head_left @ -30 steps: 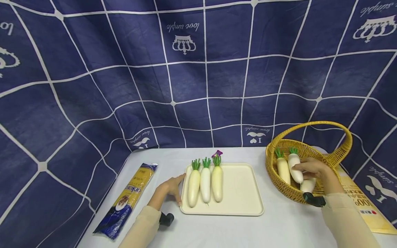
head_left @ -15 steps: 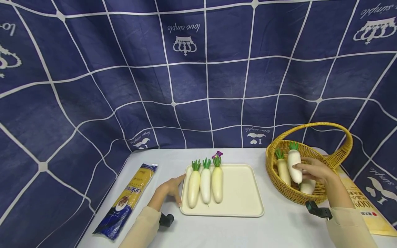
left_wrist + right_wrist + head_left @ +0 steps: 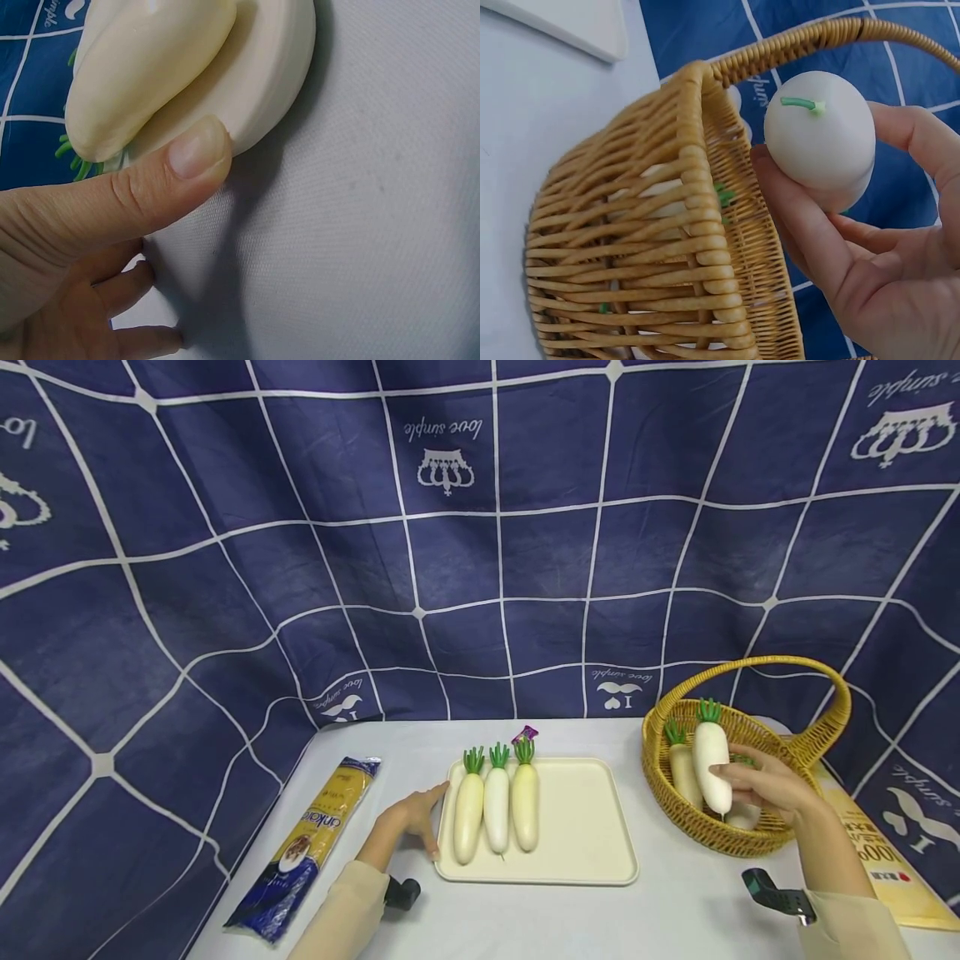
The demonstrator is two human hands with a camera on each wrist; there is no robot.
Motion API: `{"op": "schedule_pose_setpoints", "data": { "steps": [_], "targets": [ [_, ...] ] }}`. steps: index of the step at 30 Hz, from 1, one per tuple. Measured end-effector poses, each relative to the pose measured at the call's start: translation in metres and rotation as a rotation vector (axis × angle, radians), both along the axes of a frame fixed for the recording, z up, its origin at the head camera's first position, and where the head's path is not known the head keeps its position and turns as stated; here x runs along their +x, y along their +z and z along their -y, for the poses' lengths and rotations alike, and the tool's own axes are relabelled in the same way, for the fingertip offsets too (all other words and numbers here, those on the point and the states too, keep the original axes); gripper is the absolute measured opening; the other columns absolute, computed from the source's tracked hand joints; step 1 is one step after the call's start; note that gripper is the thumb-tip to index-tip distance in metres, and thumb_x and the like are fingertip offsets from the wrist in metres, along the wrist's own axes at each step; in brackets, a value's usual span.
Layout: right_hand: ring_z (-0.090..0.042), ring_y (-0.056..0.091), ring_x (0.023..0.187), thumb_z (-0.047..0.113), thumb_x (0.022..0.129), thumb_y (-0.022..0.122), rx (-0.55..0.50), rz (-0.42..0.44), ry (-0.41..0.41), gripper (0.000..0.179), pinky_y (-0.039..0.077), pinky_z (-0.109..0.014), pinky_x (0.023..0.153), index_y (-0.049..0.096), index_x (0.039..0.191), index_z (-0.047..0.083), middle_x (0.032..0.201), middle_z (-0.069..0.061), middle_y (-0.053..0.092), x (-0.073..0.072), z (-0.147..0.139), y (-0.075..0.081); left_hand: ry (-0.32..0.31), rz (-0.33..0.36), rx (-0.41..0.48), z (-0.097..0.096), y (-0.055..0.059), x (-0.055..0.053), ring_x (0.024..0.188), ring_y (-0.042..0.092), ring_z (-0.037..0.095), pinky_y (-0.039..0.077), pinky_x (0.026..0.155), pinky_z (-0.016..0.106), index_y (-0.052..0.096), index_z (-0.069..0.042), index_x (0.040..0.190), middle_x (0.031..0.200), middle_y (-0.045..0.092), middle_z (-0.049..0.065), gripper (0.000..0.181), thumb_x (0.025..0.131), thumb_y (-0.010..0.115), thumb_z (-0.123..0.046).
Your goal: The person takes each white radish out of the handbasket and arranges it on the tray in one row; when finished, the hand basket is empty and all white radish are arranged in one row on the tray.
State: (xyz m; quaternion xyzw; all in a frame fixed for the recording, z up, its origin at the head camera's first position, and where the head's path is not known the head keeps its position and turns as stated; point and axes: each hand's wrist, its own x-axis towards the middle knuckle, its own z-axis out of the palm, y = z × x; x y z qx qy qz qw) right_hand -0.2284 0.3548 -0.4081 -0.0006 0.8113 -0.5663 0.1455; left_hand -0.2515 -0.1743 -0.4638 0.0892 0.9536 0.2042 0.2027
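My right hand (image 3: 772, 785) grips a white radish (image 3: 711, 767) with green leaves, thumb and fingers round its body, over the wicker basket (image 3: 675, 814). In the right wrist view the radish's blunt end (image 3: 817, 139) faces the camera, above the basket rim. A yellowish radish (image 3: 683, 768) and a partly hidden paler one (image 3: 742, 816) lie in the basket. My left hand (image 3: 408, 816), fingers spread, rests at the left edge of the cream tray (image 3: 577, 818); its thumb (image 3: 187, 161) is right at the rim. Three radishes (image 3: 497, 810) lie side by side on the tray's left half.
A blue and gold pasta packet (image 3: 311, 843) lies at the left. Behind the tray is a small purple wrapper (image 3: 527, 732). A yellow bag (image 3: 885, 852) lies to the right of the basket, whose handle (image 3: 750, 662) arches above it. A blue curtain (image 3: 465, 568) hangs behind.
The white radish in my right hand has risen from among the others in the basket, and my right wrist has shifted slightly down and right. The left hand stays at the tray.
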Motion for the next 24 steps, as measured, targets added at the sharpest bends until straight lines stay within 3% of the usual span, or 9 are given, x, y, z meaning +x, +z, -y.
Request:
{"op": "schedule_pose_setpoints", "data": {
  "steps": [5,11,18,24],
  "targets": [
    [-0.01,0.061,0.084,0.022,0.092,0.054,-0.005,-0.02,0.009,0.084,0.057,-0.028,0.073,-0.002,0.144,-0.013,0.106,-0.01,0.057,0.01,0.005,0.001,-0.004,0.0,0.007,0.0,0.0,0.0,0.133,0.033,0.044,0.029,0.108,0.057,0.032,-0.005,0.146,0.144,0.039,0.023,0.119,0.044,0.092,-0.014],
    [-0.013,0.063,0.089,0.021,0.093,0.054,-0.039,-0.033,0.015,0.086,0.057,-0.032,0.078,-0.006,0.144,-0.011,0.121,-0.025,0.052,0.022,0.013,-0.001,0.006,0.004,0.005,0.0,0.0,0.001,0.133,0.032,0.045,0.028,0.108,0.058,0.031,-0.005,0.146,0.145,0.038,0.023,0.12,0.043,0.093,-0.014],
    [-0.016,0.064,0.088,0.018,0.091,0.057,-0.09,-0.039,0.007,0.086,0.058,-0.032,0.073,-0.004,0.146,-0.007,0.117,-0.018,0.055,0.034,0.021,-0.001,0.004,0.005,0.007,0.0,-0.001,0.0,0.133,0.032,0.044,0.028,0.109,0.058,0.031,-0.005,0.146,0.145,0.038,0.022,0.12,0.044,0.092,-0.014],
    [-0.016,0.064,0.09,0.015,0.089,0.06,-0.09,-0.07,0.014,0.087,0.058,-0.034,0.076,-0.002,0.145,-0.008,0.126,-0.031,0.045,0.044,0.032,-0.003,0.0,-0.006,0.013,0.0,-0.001,0.0,0.133,0.033,0.044,0.029,0.109,0.057,0.032,-0.004,0.146,0.145,0.038,0.022,0.119,0.043,0.092,-0.013]
  ]
}}
